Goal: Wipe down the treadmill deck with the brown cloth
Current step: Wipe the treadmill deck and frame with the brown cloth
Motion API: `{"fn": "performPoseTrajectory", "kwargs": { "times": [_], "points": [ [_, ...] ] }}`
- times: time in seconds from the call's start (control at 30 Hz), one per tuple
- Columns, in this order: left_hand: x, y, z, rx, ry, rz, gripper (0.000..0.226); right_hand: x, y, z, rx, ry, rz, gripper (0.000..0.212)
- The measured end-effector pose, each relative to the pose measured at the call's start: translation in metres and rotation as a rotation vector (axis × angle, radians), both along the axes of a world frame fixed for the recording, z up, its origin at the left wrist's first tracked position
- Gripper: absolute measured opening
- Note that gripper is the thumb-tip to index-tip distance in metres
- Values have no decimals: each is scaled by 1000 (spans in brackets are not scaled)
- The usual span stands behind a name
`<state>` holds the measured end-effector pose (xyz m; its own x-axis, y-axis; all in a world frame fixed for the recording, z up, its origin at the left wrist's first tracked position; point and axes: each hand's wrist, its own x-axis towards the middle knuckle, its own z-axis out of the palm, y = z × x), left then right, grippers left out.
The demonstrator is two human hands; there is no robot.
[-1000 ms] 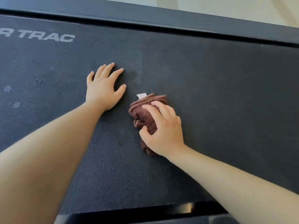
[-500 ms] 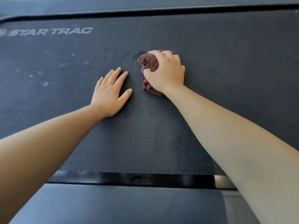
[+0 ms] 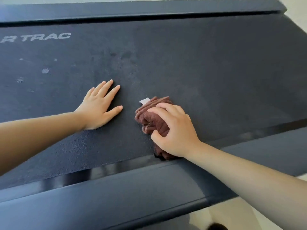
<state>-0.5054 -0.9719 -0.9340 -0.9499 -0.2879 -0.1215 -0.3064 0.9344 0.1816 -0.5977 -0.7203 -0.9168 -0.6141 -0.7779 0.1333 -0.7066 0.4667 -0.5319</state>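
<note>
Two bare hands down on the black, grainy treadmill deck (image 3: 216,72), just beyond the dark, smooth near side rail (image 3: 116,188). Right hand (image 3: 174,130) clamped over the bunched brown terry cloth (image 3: 152,117) — fingers (image 3: 159,108) curled across its top, thumb tucked in at the side, wad pressed against the belt. Nearer end of the cloth touching the inner edge of that rail; small white tag (image 3: 144,100) poking out at the end farthest from the rail. Left hand (image 3: 98,110) holding nothing: palm down, fingers (image 3: 108,87) straight and slightly spread, flat on the belt a little beyond the rail and apart from the cloth, probably as a brace.

Soft, light, floppy stuff by the look of it — no stiffness, no weight worth minding, nothing to break. Apt to unroll or drag out long if pinched by a corner or the tag, so best gripped as now: gathered into a thick pad under the whole palm, folds trapped by fingers and thumb. Rough belt texture likely to tug at the pile, hence firm downward pressure rather than a loose push.

Judged mid-wipe. Several pale scuffs (image 3: 45,70) well beyond the rail, and the white "TRAC" lettering (image 3: 46,38) farther off again, apparently not yet reached.
</note>
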Motion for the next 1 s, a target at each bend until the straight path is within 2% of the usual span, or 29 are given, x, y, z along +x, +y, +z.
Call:
{"fn": "performPoseTrajectory", "kwargs": {
  "times": [0.1,0.2,0.33,0.5,0.67,0.83,1.0],
  "points": [
    [29,7,-2,-14,21,-85,73,14,4,2,36,25,29,55],
    [42,-2,2,-24,5,-144,74,14,-22,6,60,28,16,54],
    [65,-20,4,-12,23,-85,64,5,-74,5,7,-11,-34,52],
    [71,-21,3,29,76,-40,68,3,-113,6,46,5,-109,47],
    [44,-40,1,56,162,56,57,21,-104,-6,14,46,-20,53],
    [-9,-73,-2,36,195,164,55,-41,-157,-3,-5,30,-141,45],
    [-85,-121,-4,25,169,251,56,-99,-219,-8,-51,43,-184,46]
  ]
}}
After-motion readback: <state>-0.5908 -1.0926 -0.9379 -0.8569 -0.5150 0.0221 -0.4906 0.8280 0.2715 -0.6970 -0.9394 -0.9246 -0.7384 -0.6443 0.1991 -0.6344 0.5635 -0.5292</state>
